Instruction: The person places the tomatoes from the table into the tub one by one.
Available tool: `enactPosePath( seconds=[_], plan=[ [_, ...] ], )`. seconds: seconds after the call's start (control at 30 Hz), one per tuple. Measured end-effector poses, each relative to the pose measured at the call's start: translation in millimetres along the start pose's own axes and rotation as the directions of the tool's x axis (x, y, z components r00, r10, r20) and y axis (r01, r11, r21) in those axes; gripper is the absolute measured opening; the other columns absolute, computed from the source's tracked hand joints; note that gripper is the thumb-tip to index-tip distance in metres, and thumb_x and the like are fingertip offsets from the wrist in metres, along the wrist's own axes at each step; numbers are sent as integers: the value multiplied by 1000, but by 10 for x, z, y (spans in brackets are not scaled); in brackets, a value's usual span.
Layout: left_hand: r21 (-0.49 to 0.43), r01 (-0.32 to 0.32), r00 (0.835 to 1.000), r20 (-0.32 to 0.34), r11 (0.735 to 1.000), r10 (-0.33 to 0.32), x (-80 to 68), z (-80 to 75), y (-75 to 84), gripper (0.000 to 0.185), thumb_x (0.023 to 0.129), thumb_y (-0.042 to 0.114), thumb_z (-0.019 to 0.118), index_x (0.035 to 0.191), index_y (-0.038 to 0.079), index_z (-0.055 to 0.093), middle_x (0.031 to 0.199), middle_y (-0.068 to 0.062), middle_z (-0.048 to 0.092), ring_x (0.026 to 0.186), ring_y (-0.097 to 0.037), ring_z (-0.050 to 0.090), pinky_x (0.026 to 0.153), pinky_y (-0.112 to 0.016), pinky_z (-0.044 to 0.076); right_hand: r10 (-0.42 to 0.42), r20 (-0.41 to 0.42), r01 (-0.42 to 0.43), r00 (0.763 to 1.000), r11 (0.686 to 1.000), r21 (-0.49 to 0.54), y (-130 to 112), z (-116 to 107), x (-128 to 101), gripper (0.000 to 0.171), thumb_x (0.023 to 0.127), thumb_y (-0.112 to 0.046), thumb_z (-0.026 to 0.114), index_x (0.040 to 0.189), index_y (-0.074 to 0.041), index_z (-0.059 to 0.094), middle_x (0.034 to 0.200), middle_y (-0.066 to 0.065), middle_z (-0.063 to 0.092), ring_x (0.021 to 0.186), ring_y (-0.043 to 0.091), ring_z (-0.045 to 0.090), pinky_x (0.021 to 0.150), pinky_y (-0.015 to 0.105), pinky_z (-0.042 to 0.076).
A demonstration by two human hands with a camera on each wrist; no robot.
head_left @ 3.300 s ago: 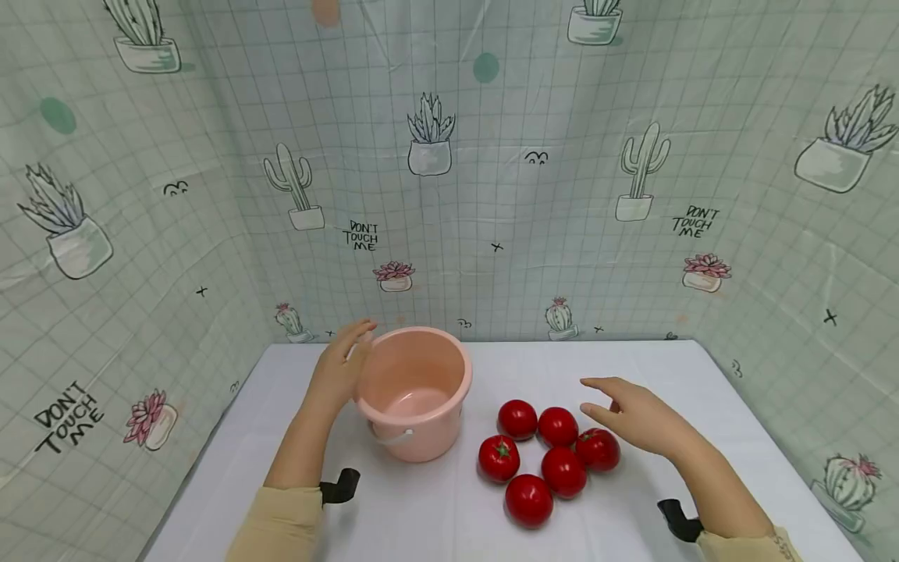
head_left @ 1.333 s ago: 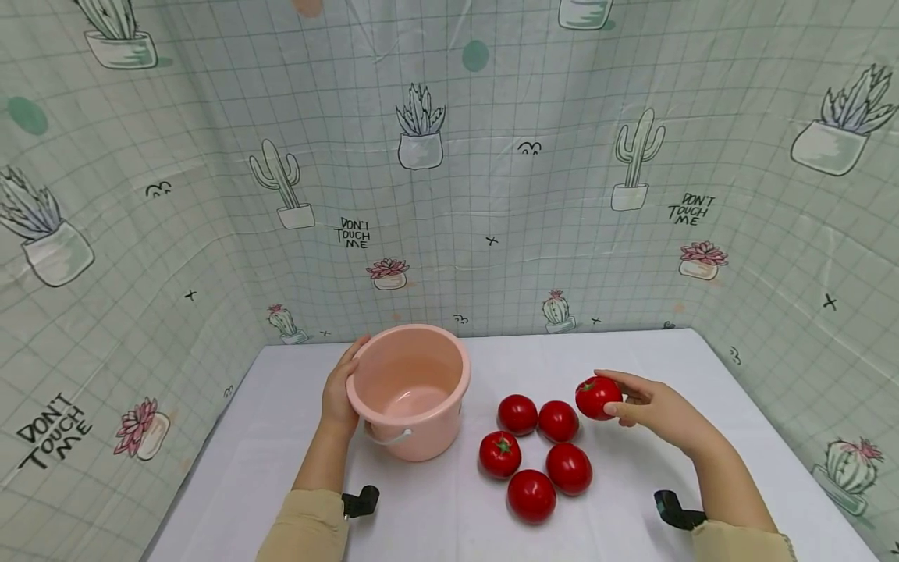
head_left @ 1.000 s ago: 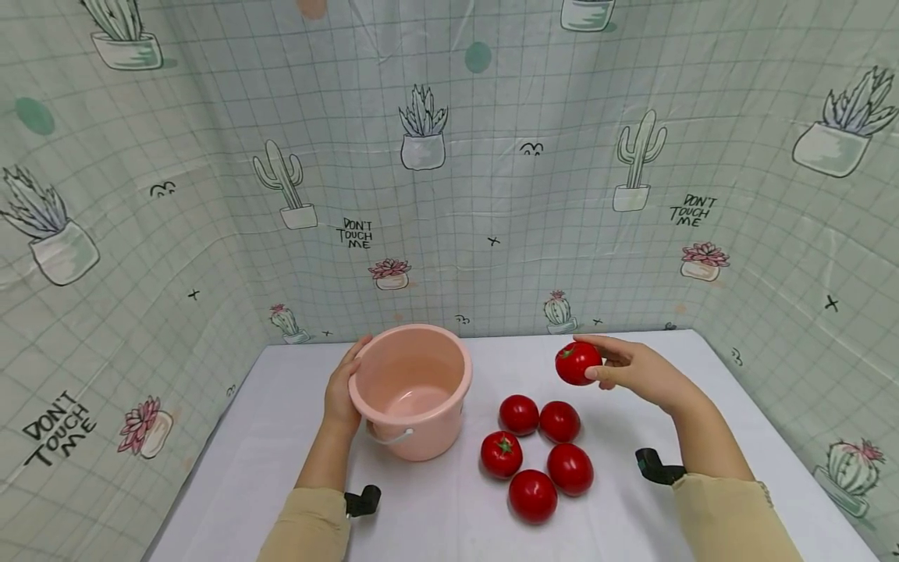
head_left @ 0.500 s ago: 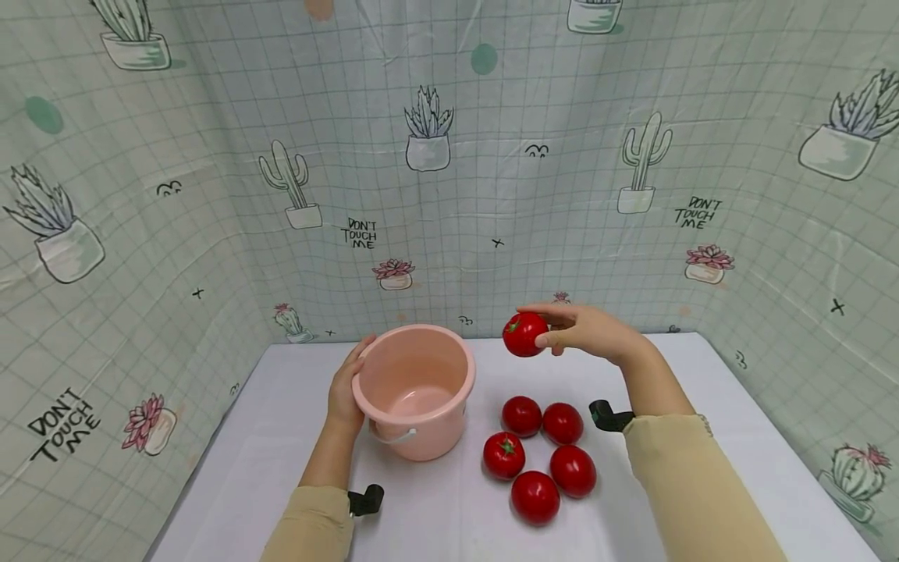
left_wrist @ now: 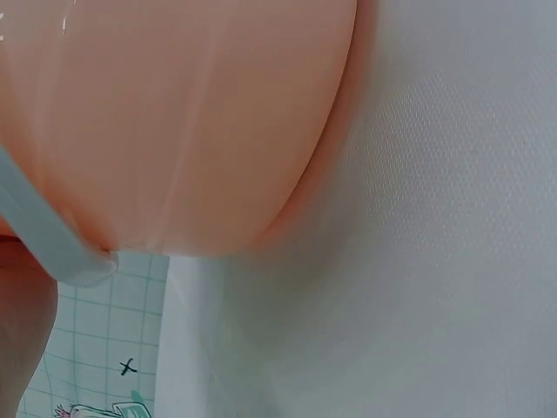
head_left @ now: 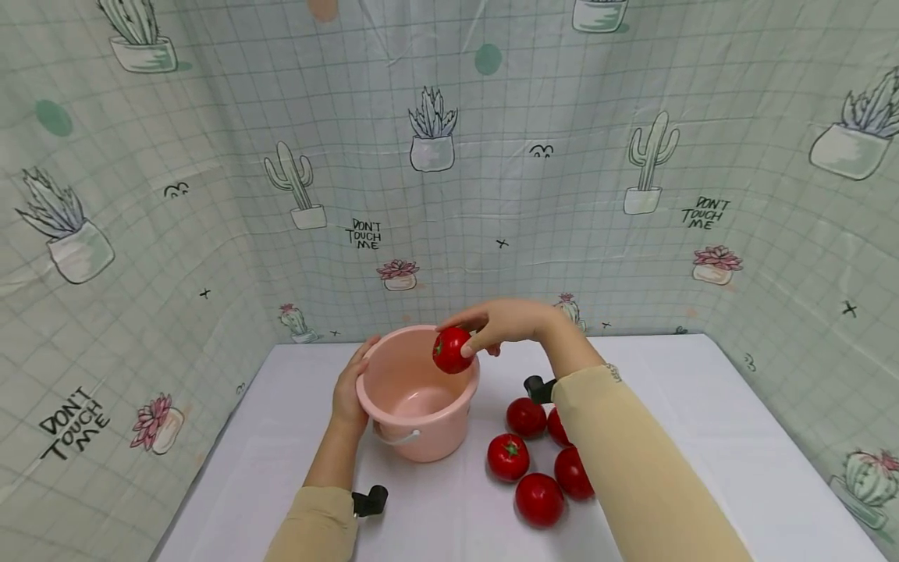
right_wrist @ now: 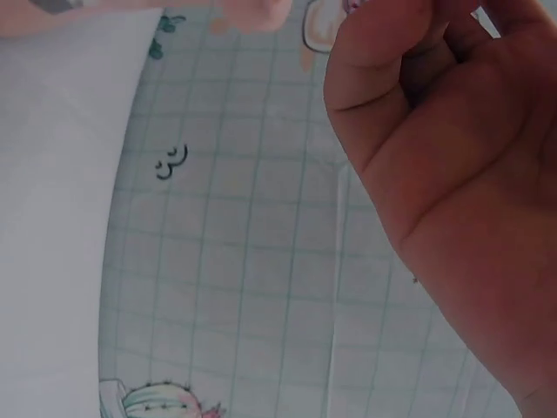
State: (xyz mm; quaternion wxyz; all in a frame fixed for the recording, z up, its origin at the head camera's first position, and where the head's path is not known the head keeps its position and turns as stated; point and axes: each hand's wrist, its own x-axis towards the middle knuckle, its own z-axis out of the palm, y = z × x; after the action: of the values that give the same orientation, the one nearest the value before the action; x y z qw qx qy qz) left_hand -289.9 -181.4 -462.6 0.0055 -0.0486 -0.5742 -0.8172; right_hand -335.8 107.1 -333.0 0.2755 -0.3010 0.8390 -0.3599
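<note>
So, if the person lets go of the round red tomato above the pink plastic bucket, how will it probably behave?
The round red tomato, pinched by the right hand, would likely drop into the pink plastic bucket and roll on its floor, being smooth and round. The bucket looks light and might shift, but the left hand steadies its side. The glossy skin may be somewhat slippery.

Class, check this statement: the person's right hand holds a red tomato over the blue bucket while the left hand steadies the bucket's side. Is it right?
Not quite. The bucket is pink, not blue, as the head view shows. The rest stands: the right hand holds a red tomato over it while the left hand steadies its side.
</note>
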Motion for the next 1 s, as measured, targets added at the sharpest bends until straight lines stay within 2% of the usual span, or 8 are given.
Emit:
enactPosePath(
  seconds=[0.1, 0.27, 0.43, 0.53, 0.7, 0.83, 1.0],
  plan=[
    [-2, 1, 1000, -1, 1000, -1, 4, -8, -3, 57, 99, 17, 22, 154, 7, 30, 162, -8, 29, 148, -19, 28, 123, -34, 21, 14, 56, -13, 998, 1000, -24, -87, 34, 147, 55, 86, -35, 73, 138, -36, 57, 121, 0, 65, 66, 19, 51, 61, 28, 46],
    [9, -6, 1000, 0, 1000, 6, 15, -34, -5, 57, 99, 18, 21, 154, 8, 30, 162, -9, 28, 148, -19, 29, 124, -36, 19, 42, 153, -31, 987, 997, -75, -241, 105, 355, 54, 87, -34, 73, 138, -32, 58, 115, 2, 66, 64, 18, 50, 57, 25, 44],
    [6, -5, 1000, 1, 1000, 5, 6, -22, -11, 56, 99, 19, 23, 154, 10, 32, 162, -7, 30, 148, -20, 29, 124, -39, 19, 106, 246, -62, 964, 982, -180, -357, 172, 523, 49, 86, -35, 73, 134, -31, 61, 102, 2, 65, 62, 14, 45, 57, 23, 40],
    [6, 1, 1000, -5, 1000, -1, 10, -7, -37, 55, 100, 21, 24, 153, 12, 33, 162, -5, 30, 148, -20, 29, 124, -40, 19, 151, 294, -88, 944, 972, -216, -403, 197, 612, 47, 88, -33, 72, 133, -28, 62, 100, 2, 64, 61, 13, 43, 56, 23, 38],
    [1, -8, 1000, 12, 1000, 8, 29, 1, -69, 56, 100, 20, 23, 154, 11, 32, 162, -5, 30, 149, -21, 26, 125, -41, 17, 211, 324, -142, 922, 965, -222, -445, 247, 724, 45, 89, -28, 71, 132, -24, 62, 99, 2, 62, 62, 13, 41, 57, 23, 35],
    [10, -2, 1000, 9, 1000, 2, 23, -5, -71, 56, 99, 21, 24, 153, 13, 33, 161, -4, 31, 149, -21, 26, 125, -41, 17, 249, 337, -173, 908, 955, -240, -443, 317, 778, 44, 88, -30, 72, 131, -27, 63, 98, 3, 60, 71, 16, 47, 61, 25, 40],
    [15, 2, 1000, 0, 1000, -2, 21, -29, -51, 56, 98, 22, 27, 153, 13, 35, 161, -4, 32, 149, -22, 27, 125, -42, 18, 283, 390, -230, 876, 957, -177, -419, 388, 813, 44, 88, -24, 72, 131, -27, 64, 105, 5, 62, 80, 21, 53, 68, 28, 47]
  ],
)
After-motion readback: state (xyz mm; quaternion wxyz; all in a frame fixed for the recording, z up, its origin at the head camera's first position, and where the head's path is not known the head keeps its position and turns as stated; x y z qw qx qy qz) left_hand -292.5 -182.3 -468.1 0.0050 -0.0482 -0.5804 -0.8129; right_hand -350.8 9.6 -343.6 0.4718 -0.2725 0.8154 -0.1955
